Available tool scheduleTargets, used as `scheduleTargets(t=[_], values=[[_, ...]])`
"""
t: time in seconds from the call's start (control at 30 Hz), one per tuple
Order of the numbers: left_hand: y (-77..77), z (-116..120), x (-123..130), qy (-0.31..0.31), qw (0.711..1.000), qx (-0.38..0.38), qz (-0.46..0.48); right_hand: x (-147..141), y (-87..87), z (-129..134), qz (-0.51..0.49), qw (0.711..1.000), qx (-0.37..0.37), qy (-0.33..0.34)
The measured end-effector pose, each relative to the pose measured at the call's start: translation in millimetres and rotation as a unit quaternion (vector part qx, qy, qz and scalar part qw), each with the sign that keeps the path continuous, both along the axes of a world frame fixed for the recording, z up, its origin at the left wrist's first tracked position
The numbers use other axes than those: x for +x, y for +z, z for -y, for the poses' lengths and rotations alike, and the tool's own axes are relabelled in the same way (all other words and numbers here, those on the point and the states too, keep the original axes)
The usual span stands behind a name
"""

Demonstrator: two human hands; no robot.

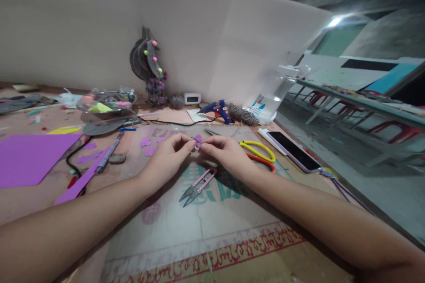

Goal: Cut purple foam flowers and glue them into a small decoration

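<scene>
Between my fingertips, over the middle of the work board, is a small purple felt piece (198,140). My left hand (176,150) pinches it from the left, thumb against forefinger. From the right, my right hand (224,150) pinches its other side. Pink-handled thread snips (198,187) lie on the board just below my hands, tips toward the lower left. Several purple flower-shaped pieces (149,151) lie left of my left hand. Scissors with yellow and red handles (259,152) rest beside my right hand, partly hidden by it.
A blue glue gun (217,109) and grey yarn (244,115) stand behind my hands. At the left are a purple sheet (36,157), a pen (111,152) and a bowl of craft bits (106,102). A phone (294,150) lies at the right. A grey hanging ornament (146,62) is behind.
</scene>
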State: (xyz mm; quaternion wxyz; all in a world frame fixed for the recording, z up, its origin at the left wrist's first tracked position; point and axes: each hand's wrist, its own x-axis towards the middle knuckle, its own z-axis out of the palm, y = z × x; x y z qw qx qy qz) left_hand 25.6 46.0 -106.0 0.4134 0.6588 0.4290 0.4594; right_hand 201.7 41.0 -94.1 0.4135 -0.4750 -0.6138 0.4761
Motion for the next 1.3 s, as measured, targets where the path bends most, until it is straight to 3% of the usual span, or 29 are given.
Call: scheduleTargets(t=[0.17, 0.37, 0.57, 0.73, 0.9, 1.03, 1.3], values=[[4.1, 5, 2, -0.010, 0.999, -0.029, -0.043, 0, -6.8, 2, -0.085, 0.996, -0.027, -0.020], [4.1, 4, 3, -0.020, 0.999, -0.036, -0.020, -2, -4.6, 6, -0.127, 0.992, -0.024, -0.003], [0.8, 3, 2, -0.043, 0.997, -0.027, -0.059, 0, -6.8, 2, -0.105, 0.994, -0.014, -0.024], [-6.1, 0, 0, 0.044, 0.996, 0.035, -0.070, 5, -3.9, 2, -0.088, 0.995, 0.022, -0.041], [-5.8, 0, 2, -0.067, 0.998, 0.003, -0.007, 8, -5.2, 1, -0.087, 0.996, 0.031, -0.014], [-3.8, 2, 2, -0.124, 0.992, -0.027, -0.017, 9, -6.9, 1, -0.060, 0.997, 0.052, -0.001], [1.4, 4, 1, -0.094, 0.992, -0.023, -0.086, 10, -11.5, 0, 0.007, 0.996, 0.092, -0.002]])
